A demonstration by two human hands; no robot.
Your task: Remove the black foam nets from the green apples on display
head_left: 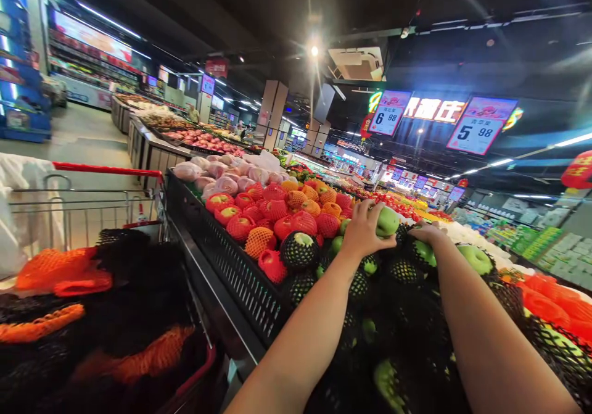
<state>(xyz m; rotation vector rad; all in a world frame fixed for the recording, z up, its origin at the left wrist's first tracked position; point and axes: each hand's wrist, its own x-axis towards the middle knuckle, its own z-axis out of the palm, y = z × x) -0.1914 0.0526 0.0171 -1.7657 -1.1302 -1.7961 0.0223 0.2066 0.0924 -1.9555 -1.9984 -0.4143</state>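
Observation:
My left hand (363, 232) is closed around a bare green apple (387, 221), thumb beneath it and fingers over its top. The apple is raised just above the pile. To its right, my right hand (430, 232) reaches over the same pile with fingers bent down, their tips partly hidden among black foam nets. Just below it sits a green apple in a black net (424, 252). Another netted green apple (475, 260) lies right of my right wrist. Nearer me are more black-netted apples (303, 250), several showing green through the mesh.
Left of the apples, fruit in red and orange foam nets (277, 210) fills a black slatted crate (231, 266). A shopping cart (106, 167) holding discarded-looking foam nets (152, 355) stands at left. Red-netted fruit (550, 303) lies right. Price signs (482, 125) hang overhead.

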